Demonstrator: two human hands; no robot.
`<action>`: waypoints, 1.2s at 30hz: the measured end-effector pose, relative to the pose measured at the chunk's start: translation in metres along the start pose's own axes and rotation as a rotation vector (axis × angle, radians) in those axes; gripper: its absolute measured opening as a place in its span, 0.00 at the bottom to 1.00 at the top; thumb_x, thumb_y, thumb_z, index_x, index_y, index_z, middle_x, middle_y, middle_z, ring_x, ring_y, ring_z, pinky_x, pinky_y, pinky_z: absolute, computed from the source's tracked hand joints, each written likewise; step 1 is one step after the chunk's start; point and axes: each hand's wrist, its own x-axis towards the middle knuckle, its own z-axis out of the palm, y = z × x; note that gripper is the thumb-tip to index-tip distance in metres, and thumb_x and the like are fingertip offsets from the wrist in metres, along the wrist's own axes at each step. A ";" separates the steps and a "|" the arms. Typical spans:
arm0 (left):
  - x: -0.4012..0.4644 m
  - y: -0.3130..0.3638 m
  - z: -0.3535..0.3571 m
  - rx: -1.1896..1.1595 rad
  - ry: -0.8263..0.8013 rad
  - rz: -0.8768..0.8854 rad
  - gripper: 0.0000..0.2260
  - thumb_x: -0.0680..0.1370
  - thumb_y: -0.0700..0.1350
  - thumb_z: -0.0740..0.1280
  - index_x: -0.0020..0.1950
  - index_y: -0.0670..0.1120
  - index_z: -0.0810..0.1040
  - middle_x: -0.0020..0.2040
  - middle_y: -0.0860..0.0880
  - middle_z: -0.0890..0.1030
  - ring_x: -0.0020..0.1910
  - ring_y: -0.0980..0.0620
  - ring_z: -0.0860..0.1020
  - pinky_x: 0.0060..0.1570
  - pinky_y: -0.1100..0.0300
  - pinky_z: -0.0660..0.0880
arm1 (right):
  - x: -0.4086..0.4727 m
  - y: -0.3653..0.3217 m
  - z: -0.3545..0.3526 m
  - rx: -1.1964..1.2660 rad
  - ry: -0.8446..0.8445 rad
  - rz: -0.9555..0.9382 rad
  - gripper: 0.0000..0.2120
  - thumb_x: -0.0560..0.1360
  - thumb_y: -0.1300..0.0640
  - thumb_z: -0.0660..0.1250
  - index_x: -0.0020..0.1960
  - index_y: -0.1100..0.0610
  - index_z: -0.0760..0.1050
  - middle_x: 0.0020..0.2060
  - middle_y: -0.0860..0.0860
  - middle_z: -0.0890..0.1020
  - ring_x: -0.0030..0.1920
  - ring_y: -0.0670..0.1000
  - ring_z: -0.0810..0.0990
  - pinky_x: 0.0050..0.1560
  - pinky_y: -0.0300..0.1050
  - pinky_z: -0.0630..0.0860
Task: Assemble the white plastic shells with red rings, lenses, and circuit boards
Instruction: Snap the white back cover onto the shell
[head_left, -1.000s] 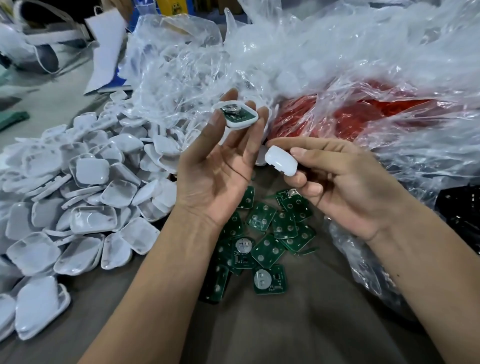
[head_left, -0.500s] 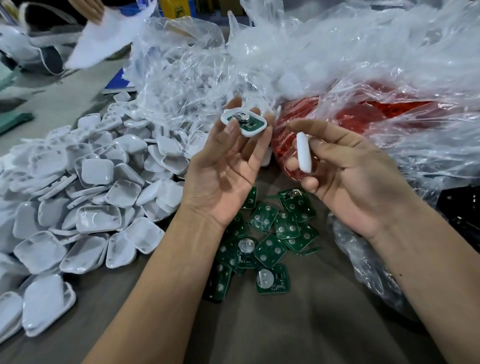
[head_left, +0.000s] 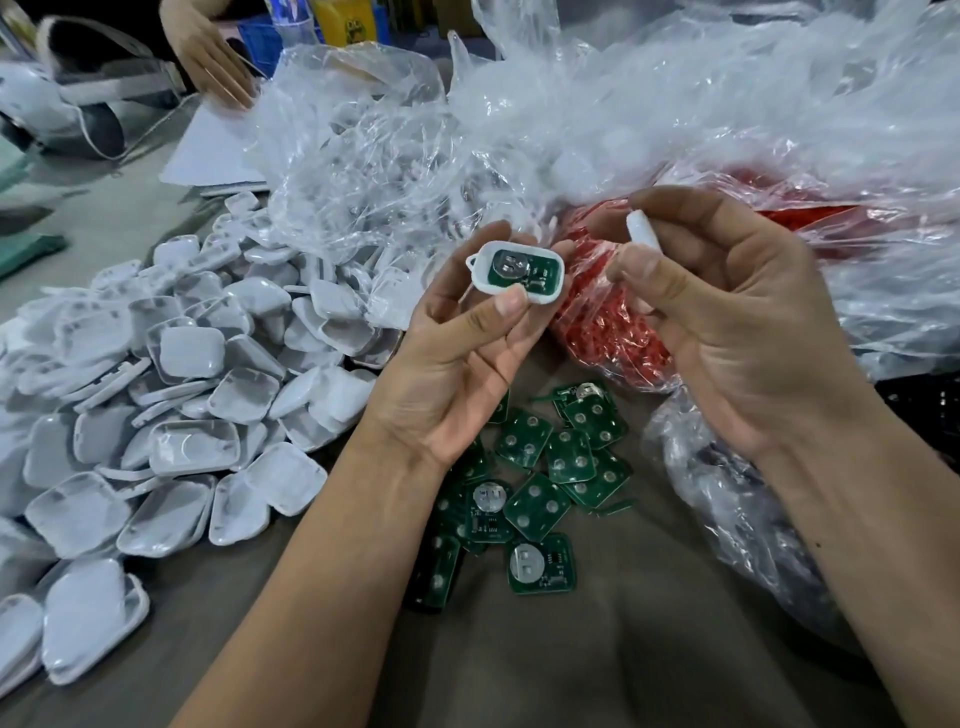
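Now shell half (head_left: 519, 274) with green board pinched face-up by left hand (head_left: 457, 374); cover (head_left: 640, 235) pinched edge-on by right hand (head_left: 727, 322), just beside, likely for closing.

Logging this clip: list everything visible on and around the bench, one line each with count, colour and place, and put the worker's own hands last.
shell with circuit board: one, white with green board inside, held up at centre.
shell cover: one, white, seen edge-on, right of centre.
loose shell halves: a large pile, white, left on the table.
loose circuit boards: about a dozen, green, on the table below the hands.
bag of red rings: one, clear with red parts, behind the hands.
clear plastic bags: several, crumpled, across the back and right.
another person's hand: one, top left.
table: grey-brown.
left hand: pinches the shell with circuit board.
right hand: pinches the shell cover.
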 end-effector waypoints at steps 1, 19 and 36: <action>0.000 0.000 0.000 0.005 -0.014 -0.005 0.26 0.60 0.29 0.81 0.57 0.41 0.84 0.61 0.35 0.80 0.61 0.39 0.83 0.59 0.52 0.81 | 0.000 0.000 0.000 -0.003 -0.004 -0.009 0.20 0.69 0.63 0.75 0.61 0.62 0.79 0.52 0.56 0.88 0.54 0.52 0.86 0.54 0.40 0.80; -0.003 -0.013 0.004 0.448 0.081 0.091 0.23 0.66 0.28 0.75 0.59 0.40 0.77 0.50 0.44 0.85 0.51 0.48 0.85 0.53 0.55 0.82 | -0.005 0.005 0.003 -0.625 -0.108 -0.322 0.17 0.72 0.58 0.80 0.61 0.56 0.84 0.54 0.44 0.87 0.56 0.43 0.85 0.53 0.32 0.79; -0.006 -0.021 0.012 0.524 0.120 0.102 0.25 0.67 0.27 0.74 0.61 0.41 0.71 0.47 0.46 0.84 0.45 0.49 0.84 0.44 0.56 0.82 | -0.003 0.019 0.001 -0.379 -0.257 -0.143 0.20 0.74 0.62 0.78 0.65 0.59 0.81 0.54 0.53 0.88 0.56 0.56 0.87 0.57 0.55 0.84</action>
